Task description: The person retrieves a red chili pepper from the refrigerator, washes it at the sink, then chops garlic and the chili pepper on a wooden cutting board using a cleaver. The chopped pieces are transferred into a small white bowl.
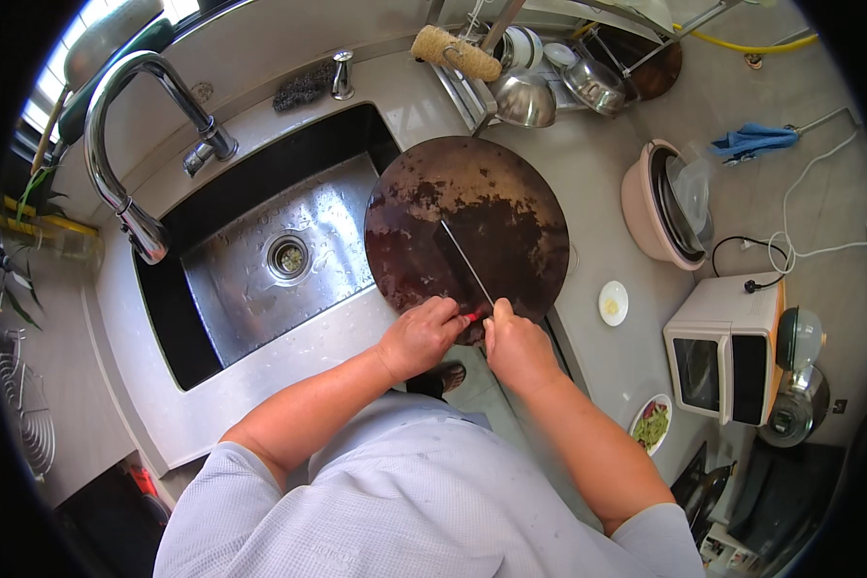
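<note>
A large round dark cutting board (469, 209) lies over the right rim of the sink. My right hand (516, 339) is closed around the handle of a kitchen knife (466, 261), whose blade stands nearly edge-up and points away from me over the board. At the near edge of the board, my left hand (426, 332) pinches a small red piece of food (473, 316), perhaps a chili, just left of the knife's handle end. The fingers hide most of that piece.
Left of the board is a steel sink (260, 303) under a chrome faucet (137, 217). To the right stand a small white dish (613, 303), a plate of green and red food (651, 425), a pink basin (643, 209) and a white oven (722, 354). Metal bowls (523, 100) rest behind.
</note>
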### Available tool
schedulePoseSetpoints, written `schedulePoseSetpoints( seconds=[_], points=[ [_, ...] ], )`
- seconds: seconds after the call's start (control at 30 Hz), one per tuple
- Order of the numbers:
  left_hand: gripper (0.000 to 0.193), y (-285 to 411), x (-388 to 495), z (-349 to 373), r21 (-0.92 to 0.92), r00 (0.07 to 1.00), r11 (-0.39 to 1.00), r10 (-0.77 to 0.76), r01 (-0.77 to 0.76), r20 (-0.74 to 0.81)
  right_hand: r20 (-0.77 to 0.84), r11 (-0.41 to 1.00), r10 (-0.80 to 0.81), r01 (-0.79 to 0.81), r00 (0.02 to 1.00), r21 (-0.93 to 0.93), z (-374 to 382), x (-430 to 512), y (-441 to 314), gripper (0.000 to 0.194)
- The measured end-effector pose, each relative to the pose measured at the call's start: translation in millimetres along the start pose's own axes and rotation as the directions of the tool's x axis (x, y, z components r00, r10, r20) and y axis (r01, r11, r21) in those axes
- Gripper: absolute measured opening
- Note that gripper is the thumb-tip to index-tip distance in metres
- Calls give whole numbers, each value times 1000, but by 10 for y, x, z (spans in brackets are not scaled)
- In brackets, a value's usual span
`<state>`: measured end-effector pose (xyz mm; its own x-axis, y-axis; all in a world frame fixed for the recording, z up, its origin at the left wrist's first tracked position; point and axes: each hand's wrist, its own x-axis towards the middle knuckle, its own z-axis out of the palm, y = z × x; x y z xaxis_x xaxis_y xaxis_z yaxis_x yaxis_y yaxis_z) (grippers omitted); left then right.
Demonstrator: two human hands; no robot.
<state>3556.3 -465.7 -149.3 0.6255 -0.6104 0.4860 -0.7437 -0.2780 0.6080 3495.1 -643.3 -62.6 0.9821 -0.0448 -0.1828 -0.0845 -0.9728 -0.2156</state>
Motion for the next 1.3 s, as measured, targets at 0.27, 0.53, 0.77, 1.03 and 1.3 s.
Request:
schedulePoseSetpoints(
  seconds=[0.27, 0.53, 0.77, 1.03, 1.3],
  points=[
    [9, -5, 5, -1, -4, 1000, 1000, 3, -3, 10, 56, 1000, -2, 1, 998, 29, 24, -11, -35, 20],
    [21, -21, -32, 9, -37, 999, 999, -12, 14, 50, 16, 997, 2, -3, 1000, 71, 37, 6, -12, 24],
    [6, -47, -46, 31, -41, 999, 998, -39, 40, 37, -23, 994, -5, 7, 1000, 113, 61, -23, -40, 23],
    [7, -78, -35, 43, -62, 998, 997, -40, 42, 41, 57, 1000, 3, -4, 998, 31, 65, -24, -75, 19],
    [8, -41, -54, 19, -61, 1000, 998, -30, 30, -6, 68, 999, -23, 20, 997, 42, 7, 21, -33, 19]
  ],
)
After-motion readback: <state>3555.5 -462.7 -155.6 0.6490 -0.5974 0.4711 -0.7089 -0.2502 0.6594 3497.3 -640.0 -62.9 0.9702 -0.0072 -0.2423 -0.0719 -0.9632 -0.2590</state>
